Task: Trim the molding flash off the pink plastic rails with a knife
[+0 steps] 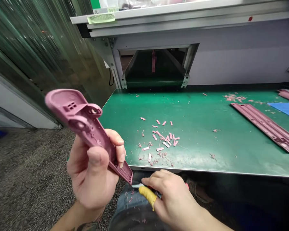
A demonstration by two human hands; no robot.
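My left hand (93, 176) is closed round a long mauve molded plastic part (96, 130), its hollow side with holes and ribs facing up. The part is tilted, with its broad rounded end at the upper left and its narrow end low, near my right hand. A trimming knife (136, 185) is gripped in my right hand (168, 189); its handle is mostly hidden by the fingers. The blade's tip meets the corner of the part's narrow end, touching or very close. A yellow cover (147, 195) wraps my right thumb.
Small mauve offcuts (167, 139) and curled shavings lie on the green worktable (195, 128). Two long mauve parts (262, 125) rest at the right, near a blue sheet (285, 109). Behind is a conveyor opening (139, 69) with another mauve part (153, 61) on its belt.
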